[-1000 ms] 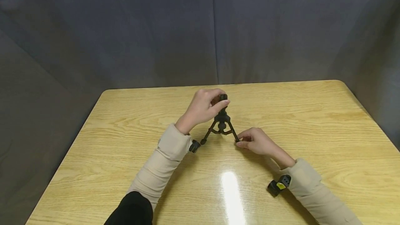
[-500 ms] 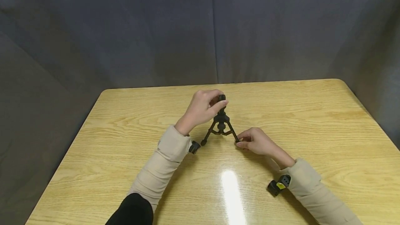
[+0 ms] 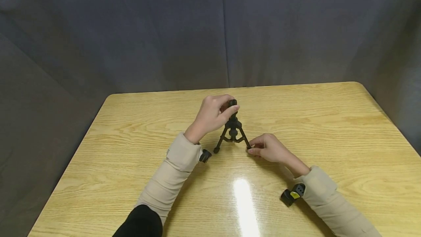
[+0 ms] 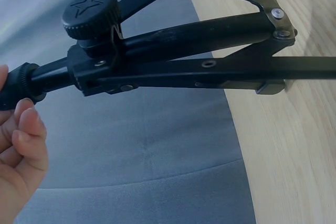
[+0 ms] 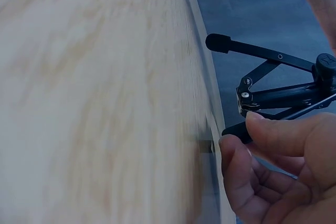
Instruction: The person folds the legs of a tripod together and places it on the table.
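A small black tripod stands upright on the wooden table with its legs spread. My left hand grips the top of its centre column from the left. In the left wrist view the curled fingers wrap the column's upper end, and a round knob with a star mark sits below them on the tripod. My right hand pinches the foot of the right leg between thumb and fingers, low over the table. The right wrist view shows that black foot at my fingertips, and the other leg's rounded foot apart from it.
The wooden table has a bright light reflection at its front middle. A dark grey cloth hangs behind the table's far edge. Black wrist cameras stick out from both sleeves.
The tripod's left foot has shifted slightly to the right, and its top slightly to the left. Both hands keep their holds.
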### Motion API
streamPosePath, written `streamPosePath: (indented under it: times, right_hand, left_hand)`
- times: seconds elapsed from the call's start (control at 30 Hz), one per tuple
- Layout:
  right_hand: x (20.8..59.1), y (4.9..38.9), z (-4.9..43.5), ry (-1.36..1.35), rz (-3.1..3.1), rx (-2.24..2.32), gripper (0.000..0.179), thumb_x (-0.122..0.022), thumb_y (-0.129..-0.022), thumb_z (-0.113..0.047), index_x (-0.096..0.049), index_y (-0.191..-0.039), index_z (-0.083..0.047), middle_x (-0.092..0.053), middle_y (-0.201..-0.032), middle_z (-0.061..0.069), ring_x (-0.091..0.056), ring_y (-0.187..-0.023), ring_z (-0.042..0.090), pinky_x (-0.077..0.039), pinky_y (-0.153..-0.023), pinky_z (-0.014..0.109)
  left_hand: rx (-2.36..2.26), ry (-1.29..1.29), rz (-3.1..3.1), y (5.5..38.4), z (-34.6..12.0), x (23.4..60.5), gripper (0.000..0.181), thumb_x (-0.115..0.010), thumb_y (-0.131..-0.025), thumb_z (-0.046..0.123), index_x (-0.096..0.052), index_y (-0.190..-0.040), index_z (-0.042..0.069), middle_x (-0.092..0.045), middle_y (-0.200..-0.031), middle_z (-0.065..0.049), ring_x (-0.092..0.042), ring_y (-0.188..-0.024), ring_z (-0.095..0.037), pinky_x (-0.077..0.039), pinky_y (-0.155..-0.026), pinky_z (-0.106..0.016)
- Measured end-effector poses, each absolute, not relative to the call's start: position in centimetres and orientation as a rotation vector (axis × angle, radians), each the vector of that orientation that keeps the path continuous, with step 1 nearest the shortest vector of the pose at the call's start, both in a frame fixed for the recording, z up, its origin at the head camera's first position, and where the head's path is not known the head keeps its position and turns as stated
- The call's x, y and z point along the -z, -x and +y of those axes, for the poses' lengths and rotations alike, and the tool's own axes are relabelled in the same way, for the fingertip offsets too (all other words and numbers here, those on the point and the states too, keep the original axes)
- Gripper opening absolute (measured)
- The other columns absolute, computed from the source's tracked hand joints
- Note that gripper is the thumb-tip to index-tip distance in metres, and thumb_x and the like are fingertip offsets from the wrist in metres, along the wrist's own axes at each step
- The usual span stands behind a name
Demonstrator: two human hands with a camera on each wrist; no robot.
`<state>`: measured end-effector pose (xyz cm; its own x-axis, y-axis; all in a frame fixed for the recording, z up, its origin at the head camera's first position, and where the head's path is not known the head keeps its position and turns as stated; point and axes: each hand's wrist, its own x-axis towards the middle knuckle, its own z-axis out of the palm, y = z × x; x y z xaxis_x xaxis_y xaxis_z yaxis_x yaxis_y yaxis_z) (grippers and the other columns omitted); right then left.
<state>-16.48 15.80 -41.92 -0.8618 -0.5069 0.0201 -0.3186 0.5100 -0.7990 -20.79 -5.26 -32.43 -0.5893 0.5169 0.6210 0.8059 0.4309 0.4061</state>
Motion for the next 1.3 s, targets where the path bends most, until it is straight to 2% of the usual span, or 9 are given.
streamPosePath:
  times: [0.47,0.73,1.3]
  right_hand:
    - [41.95,16.45,15.30,0.682,2.550,1.305,0.011,-0.063,-0.083,-0.001,-0.068,-0.090,0.005,-0.063,-0.063,0.005,-0.057,-0.052,0.014,-0.045,-0.047,0.024]
    - [41.80,16.40,15.07,0.692,2.578,1.308,0.011,-0.064,-0.083,-0.002,-0.068,-0.090,0.004,-0.061,-0.059,0.004,-0.055,-0.051,0.014,-0.041,-0.046,0.022]
    - [41.56,16.20,14.92,0.685,2.571,1.345,0.015,-0.062,-0.083,0.000,-0.067,-0.095,0.007,-0.062,-0.061,0.007,-0.055,-0.051,0.017,-0.043,-0.046,0.023]
  left_hand:
    - [1.007,1.110,-2.258,20.67,-5.20,32.30,0.013,-0.060,-0.087,0.011,-0.064,-0.083,0.000,-0.049,-0.057,-0.001,-0.041,-0.049,-0.009,-0.033,-0.049,-0.022]
    - [1.035,1.113,-2.225,20.88,-5.26,32.48,0.012,-0.061,-0.086,0.010,-0.064,-0.083,0.000,-0.050,-0.057,-0.002,-0.041,-0.048,-0.009,-0.033,-0.048,-0.022]
    - [1.141,1.085,-2.203,20.87,-5.32,32.59,0.010,-0.062,-0.085,0.009,-0.065,-0.082,0.000,-0.049,-0.054,0.000,-0.039,-0.046,-0.007,-0.032,-0.047,-0.021]
